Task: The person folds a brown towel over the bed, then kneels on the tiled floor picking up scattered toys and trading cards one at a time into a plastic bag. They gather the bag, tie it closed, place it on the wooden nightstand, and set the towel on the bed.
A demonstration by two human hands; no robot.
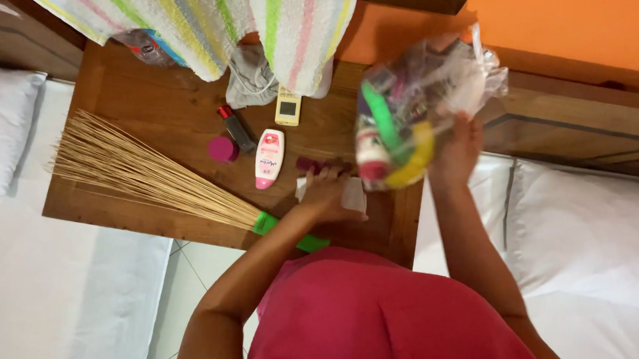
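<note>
The right hand has its fingers closed on a clear plastic bag full of small things, held up above the wooden table with its long side going up and down. The left hand rests on the table with fingers curled over a small purple thing and white paper, beside a white bottle standing long-ways toward the wall.

Pink-white lotion bottle, clear bag

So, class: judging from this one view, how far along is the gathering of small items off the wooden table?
Done: several items already sit in the clear plastic bag held up by the right hand. In hand: the left hand rests on a white item on the wooden table. Left: white lotion bottle, pink cap, remote, straw broom.
</note>
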